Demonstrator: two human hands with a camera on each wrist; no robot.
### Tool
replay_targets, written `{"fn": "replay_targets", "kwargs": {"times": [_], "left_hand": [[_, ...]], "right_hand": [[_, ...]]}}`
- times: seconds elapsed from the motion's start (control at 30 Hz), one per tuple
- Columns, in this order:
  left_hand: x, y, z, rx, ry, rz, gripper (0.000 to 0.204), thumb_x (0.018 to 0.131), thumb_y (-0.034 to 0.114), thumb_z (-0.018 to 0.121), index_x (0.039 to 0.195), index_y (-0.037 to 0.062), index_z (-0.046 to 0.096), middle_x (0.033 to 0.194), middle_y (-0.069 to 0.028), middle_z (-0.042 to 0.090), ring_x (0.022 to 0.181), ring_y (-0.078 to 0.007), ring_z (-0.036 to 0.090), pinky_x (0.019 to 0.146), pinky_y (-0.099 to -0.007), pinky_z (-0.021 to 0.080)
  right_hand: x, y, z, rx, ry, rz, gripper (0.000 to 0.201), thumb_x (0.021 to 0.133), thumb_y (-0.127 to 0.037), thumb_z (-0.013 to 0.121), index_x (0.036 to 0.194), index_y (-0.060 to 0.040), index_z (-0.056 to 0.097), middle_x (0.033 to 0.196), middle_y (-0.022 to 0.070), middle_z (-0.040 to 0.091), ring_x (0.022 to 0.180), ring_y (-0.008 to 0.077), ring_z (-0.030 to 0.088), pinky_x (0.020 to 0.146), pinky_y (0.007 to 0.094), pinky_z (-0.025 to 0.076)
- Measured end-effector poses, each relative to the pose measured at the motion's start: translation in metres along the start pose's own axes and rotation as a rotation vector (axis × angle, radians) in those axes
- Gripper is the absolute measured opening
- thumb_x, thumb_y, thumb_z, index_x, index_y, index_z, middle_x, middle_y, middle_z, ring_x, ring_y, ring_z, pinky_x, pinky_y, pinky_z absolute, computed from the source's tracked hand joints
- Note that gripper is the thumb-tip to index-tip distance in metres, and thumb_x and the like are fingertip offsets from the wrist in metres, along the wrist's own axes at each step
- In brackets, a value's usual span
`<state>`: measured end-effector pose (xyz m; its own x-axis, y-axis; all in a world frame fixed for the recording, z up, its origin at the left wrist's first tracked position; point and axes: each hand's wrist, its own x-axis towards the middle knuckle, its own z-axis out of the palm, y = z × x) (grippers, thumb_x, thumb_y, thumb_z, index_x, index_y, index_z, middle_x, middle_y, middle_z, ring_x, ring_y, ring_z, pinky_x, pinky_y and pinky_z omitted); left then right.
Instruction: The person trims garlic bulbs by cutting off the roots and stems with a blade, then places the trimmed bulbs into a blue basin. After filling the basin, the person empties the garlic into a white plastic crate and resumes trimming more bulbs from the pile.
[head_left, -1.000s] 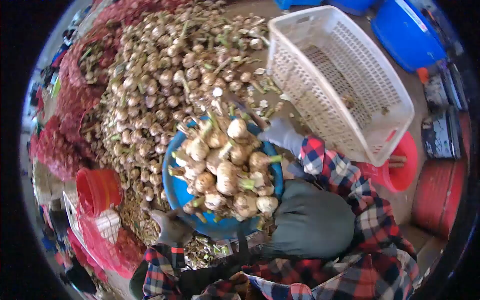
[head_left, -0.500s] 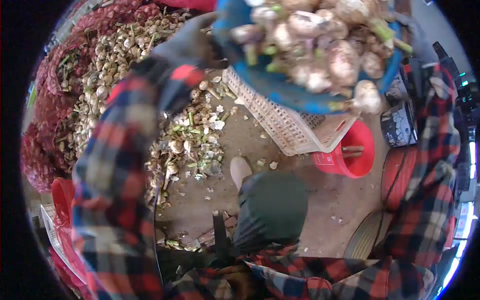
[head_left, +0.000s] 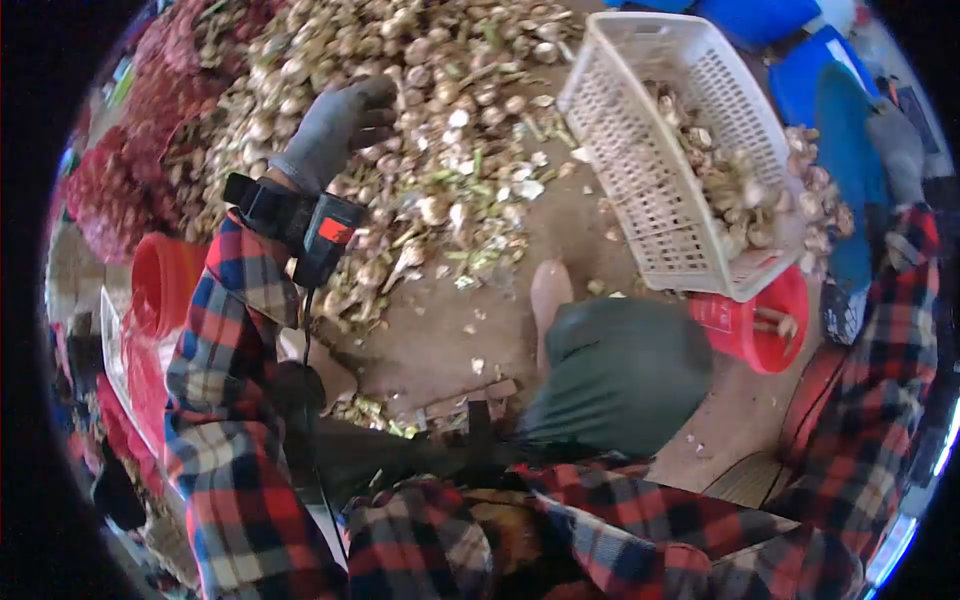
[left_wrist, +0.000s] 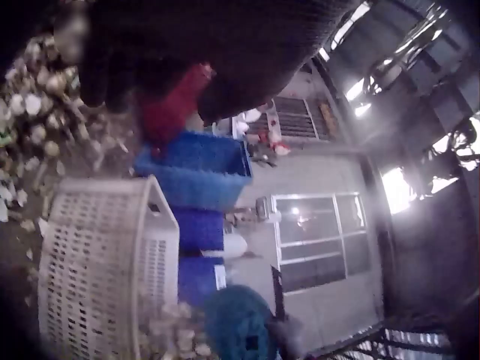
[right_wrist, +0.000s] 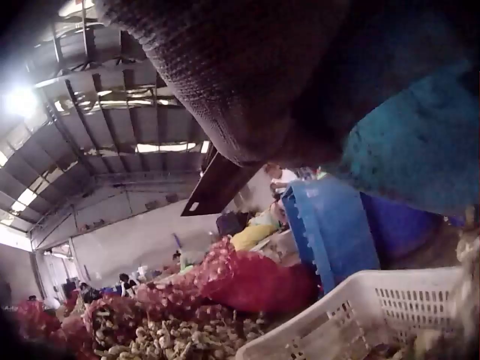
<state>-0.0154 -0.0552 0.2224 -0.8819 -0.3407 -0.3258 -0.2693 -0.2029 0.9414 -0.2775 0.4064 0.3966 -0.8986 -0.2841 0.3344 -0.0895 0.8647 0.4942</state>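
Observation:
At the right of the head view, my gloved right hand [head_left: 897,150] grips the rim of a blue basin [head_left: 850,170] tipped on its side. Garlic bulbs [head_left: 815,190] tumble from it at the right end of a white slatted crate [head_left: 640,190], and more garlic [head_left: 740,195] lies inside. In the right wrist view a flat dark blade-like piece [right_wrist: 221,184] juts out under the hand [right_wrist: 247,82]. My gloved left hand [head_left: 335,130] hangs over the garlic pile [head_left: 430,60], fingers loosely extended and holding nothing.
A red bucket [head_left: 770,330] stands against the crate's near end, another red bucket [head_left: 165,285] at the left. Red mesh sacks [head_left: 110,200] border the pile. Peelings and stalks [head_left: 470,215] litter the floor near my foot. Blue tubs [head_left: 760,20] stand behind the crate.
The full basin has gone from my lap to the right, past the crate, and tipped over. My left hand has let go and moved back left. Garlic now lies in the crate.

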Motion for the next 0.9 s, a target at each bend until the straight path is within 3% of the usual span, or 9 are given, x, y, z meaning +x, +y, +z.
{"fn": "replay_targets", "kwargs": {"times": [0.13,0.3,0.33,0.43,0.53,0.7,0.77,0.83,0.9], "left_hand": [[-0.017,-0.043,-0.066,0.064,0.254,-0.237,0.023,0.075,0.021,0.052,0.093,0.0077,0.055,0.076,0.0004,0.053,0.062,-0.0106,0.049,0.053,-0.0226,0.043],[-0.025,-0.141,-0.099,0.195,0.087,-0.138,0.02,0.07,0.02,0.058,0.086,0.0083,0.055,0.07,0.0005,0.053,0.054,-0.0105,0.048,0.048,-0.0245,0.042],[-0.029,-0.146,-0.089,0.142,0.216,-0.415,0.026,0.07,0.021,0.058,0.092,0.0081,0.054,0.071,0.0002,0.054,0.054,-0.0109,0.049,0.05,-0.024,0.042],[0.008,-0.263,-0.148,1.018,-0.017,-0.153,0.021,0.071,0.024,0.058,0.086,0.0096,0.055,0.069,0.0024,0.053,0.053,-0.009,0.047,0.047,-0.0216,0.039],[-0.032,-0.205,-0.085,0.132,0.175,-0.492,0.018,0.072,0.023,0.057,0.086,0.0107,0.055,0.068,0.0032,0.052,0.051,-0.0071,0.044,0.045,-0.0207,0.035],[-0.037,-0.21,-0.108,0.211,0.312,-0.495,0.028,0.07,0.022,0.058,0.095,0.0081,0.054,0.071,0.0007,0.054,0.057,-0.0075,0.047,0.047,-0.0212,0.037],[-0.034,-0.245,-0.164,0.751,0.179,-0.172,0.024,0.071,0.022,0.056,0.092,0.0093,0.054,0.071,0.0001,0.054,0.056,-0.0073,0.047,0.047,-0.0213,0.039],[-0.049,-0.213,-0.162,0.146,0.397,-0.472,0.022,0.072,0.019,0.053,0.086,0.0023,0.054,0.072,-0.0015,0.055,0.058,-0.0108,0.051,0.052,-0.0235,0.043],[-0.063,-0.214,-0.174,0.113,0.33,-0.278,0.018,0.072,0.017,0.054,0.082,0.0014,0.056,0.069,-0.0021,0.055,0.058,-0.0113,0.051,0.052,-0.0243,0.043]], "right_hand": [[-0.013,-0.015,-0.026,0.087,0.151,-0.056,0.032,0.07,-0.017,0.046,0.1,-0.0049,0.05,0.089,0.0143,0.056,0.082,0.0254,0.055,0.072,0.0344,0.042],[-0.029,-0.045,-0.072,0.379,0.278,-0.19,0.032,0.07,-0.018,0.048,0.099,-0.0044,0.05,0.089,0.0136,0.056,0.081,0.0238,0.055,0.072,0.0333,0.042],[-0.03,-0.054,-0.078,0.469,0.296,-0.227,0.032,0.07,-0.018,0.049,0.099,-0.0043,0.05,0.089,0.0135,0.056,0.081,0.0235,0.055,0.072,0.0331,0.042],[-0.036,-0.085,-0.092,0.817,0.267,-0.354,0.032,0.069,-0.018,0.05,0.098,-0.004,0.051,0.089,0.013,0.056,0.081,0.0226,0.055,0.072,0.0325,0.042],[-0.039,-0.133,-0.091,1.208,0.065,-0.462,0.032,0.069,-0.019,0.051,0.097,-0.0037,0.051,0.089,0.0126,0.056,0.081,0.0216,0.055,0.072,0.0319,0.042],[-0.069,-0.227,-0.037,1.644,-0.427,-0.451,0.032,0.068,-0.019,0.053,0.096,-0.0033,0.052,0.089,0.0119,0.056,0.08,0.0201,0.055,0.072,0.0308,0.042],[-0.086,-0.266,-0.007,1.718,-0.677,-0.435,0.032,0.068,-0.02,0.054,0.095,-0.0031,0.052,0.089,0.0116,0.056,0.08,0.0194,0.055,0.072,0.0304,0.042],[-0.108,-0.301,0.021,1.798,-0.918,-0.379,0.033,0.064,-0.017,0.059,0.092,-0.0009,0.053,0.083,0.0079,0.056,0.075,0.0153,0.054,0.067,0.0272,0.042],[-0.137,-0.329,0.047,1.866,-1.108,-0.37,0.032,0.061,-0.015,0.064,0.087,0.0005,0.055,0.077,0.0043,0.056,0.068,0.0118,0.053,0.061,0.024,0.042]]}}
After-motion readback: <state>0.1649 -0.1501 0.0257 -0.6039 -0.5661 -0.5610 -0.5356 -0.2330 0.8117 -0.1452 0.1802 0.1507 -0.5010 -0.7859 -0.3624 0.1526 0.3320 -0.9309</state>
